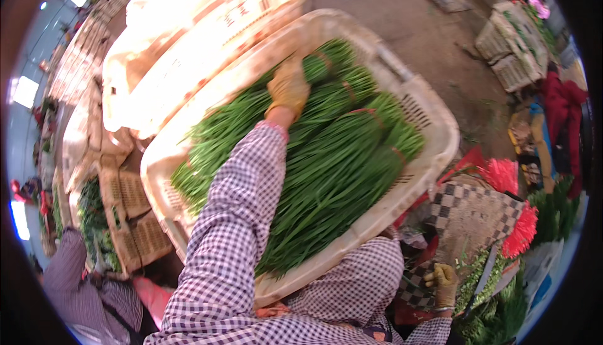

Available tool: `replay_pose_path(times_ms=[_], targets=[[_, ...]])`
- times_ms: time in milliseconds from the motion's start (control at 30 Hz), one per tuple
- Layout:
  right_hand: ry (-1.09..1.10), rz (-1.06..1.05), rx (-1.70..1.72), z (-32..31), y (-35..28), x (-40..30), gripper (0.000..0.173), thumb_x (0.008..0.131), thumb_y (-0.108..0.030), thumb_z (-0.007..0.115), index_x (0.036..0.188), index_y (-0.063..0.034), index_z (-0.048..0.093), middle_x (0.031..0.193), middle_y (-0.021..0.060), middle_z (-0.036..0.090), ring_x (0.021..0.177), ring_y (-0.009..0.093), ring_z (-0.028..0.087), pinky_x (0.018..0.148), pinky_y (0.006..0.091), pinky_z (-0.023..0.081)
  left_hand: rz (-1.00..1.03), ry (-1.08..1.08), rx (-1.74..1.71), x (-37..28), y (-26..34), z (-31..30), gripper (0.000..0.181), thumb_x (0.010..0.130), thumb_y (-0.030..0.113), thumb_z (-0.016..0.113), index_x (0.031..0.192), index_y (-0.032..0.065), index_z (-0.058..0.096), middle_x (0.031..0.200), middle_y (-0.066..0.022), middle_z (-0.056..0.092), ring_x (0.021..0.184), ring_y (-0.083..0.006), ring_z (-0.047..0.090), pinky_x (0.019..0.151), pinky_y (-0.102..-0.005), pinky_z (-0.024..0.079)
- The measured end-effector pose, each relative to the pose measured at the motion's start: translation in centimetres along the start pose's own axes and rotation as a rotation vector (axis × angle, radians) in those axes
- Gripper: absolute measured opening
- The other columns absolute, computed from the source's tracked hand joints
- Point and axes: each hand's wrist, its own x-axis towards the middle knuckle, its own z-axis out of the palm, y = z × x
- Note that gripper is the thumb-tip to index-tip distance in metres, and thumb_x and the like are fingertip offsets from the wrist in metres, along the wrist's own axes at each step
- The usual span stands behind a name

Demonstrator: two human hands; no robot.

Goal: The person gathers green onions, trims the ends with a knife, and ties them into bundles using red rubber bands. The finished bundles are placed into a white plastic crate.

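A white plastic crate (301,284) lies before me, holding several bundles of long green leaves (325,180), likely garlic chives, tied with reddish bands (399,155). My left hand (288,86), in a yellowish glove, reaches over the bundles to the crate's far side. It touches the leaves there; its fingertips are blurred and partly hidden, so its grip does not show. Low on the right is my right hand (442,281), also gloved, with fingers bent and nothing plainly visible in them. A long knife blade (485,269) lies beside it, over chopped green trimmings (471,281).
Stacked white crates (198,67) adjoin the far left side, in glaring light. A checkered mat (476,208) and red plastic strands (520,232) lie at right. Another person (99,293) is at lower left, near brown-tinted crates (136,213). More crates (513,48) stand at upper right.
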Motion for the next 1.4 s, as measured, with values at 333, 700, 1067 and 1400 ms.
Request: replay_pose_path(times_ms=[333, 700, 1067, 1400], targets=[[-0.009, -0.035, -0.021, 1.0, 0.0, 0.7, 0.024, 0.096, -0.026, 0.059, 0.099, -0.0026, 0.060, 0.067, 0.0059, 0.065, 0.050, 0.008, 0.054, 0.045, 0.0203, 0.041, -0.131, -0.347, 0.190, 0.8, -1.0, 0.4, 0.061, 0.075, 0.021, 0.074, 0.130, 0.0134, 0.048, 0.133, -0.0177, 0.050, 0.120, -0.0341, 0.052, 0.089, -0.0466, 0.051], [-0.117, -0.051, 0.040, 2.4, 1.0, -0.3, 0.023, 0.096, -0.022, 0.057, 0.103, 0.0002, 0.059, 0.070, 0.0065, 0.065, 0.052, 0.009, 0.055, 0.048, 0.0214, 0.043, 0.297, -0.308, 0.122, -8.0, 1.8, -9.1, 0.073, 0.085, 0.042, 0.064, 0.144, 0.0096, 0.036, 0.153, -0.0153, 0.028, 0.143, -0.0359, 0.021, 0.114, -0.0522, 0.020], [-0.156, -0.096, 0.013, 3.7, -0.4, -1.1, 0.026, 0.096, -0.022, 0.058, 0.107, 0.0015, 0.059, 0.074, 0.0089, 0.067, 0.057, 0.013, 0.059, 0.055, 0.0242, 0.049, -0.049, -0.403, 0.335, -10.5, -6.7, -11.7, 0.083, 0.089, 0.059, 0.051, 0.149, 0.0070, 0.027, 0.158, -0.0146, 0.015, 0.146, -0.0352, 0.012, 0.115, -0.0548, 0.009], [-0.117, 0.022, 0.094, 5.4, -1.4, -1.4, 0.024, 0.096, -0.020, 0.057, 0.108, 0.0011, 0.060, 0.077, 0.0067, 0.067, 0.061, 0.009, 0.059, 0.057, 0.0216, 0.049, -0.154, -0.550, 0.436, -12.8, -9.5, -5.7, 0.085, 0.091, 0.061, 0.044, 0.153, 0.0126, 0.011, 0.160, -0.0133, 0.004, 0.146, -0.0366, 0.003, 0.112, -0.0627, 0.002]])
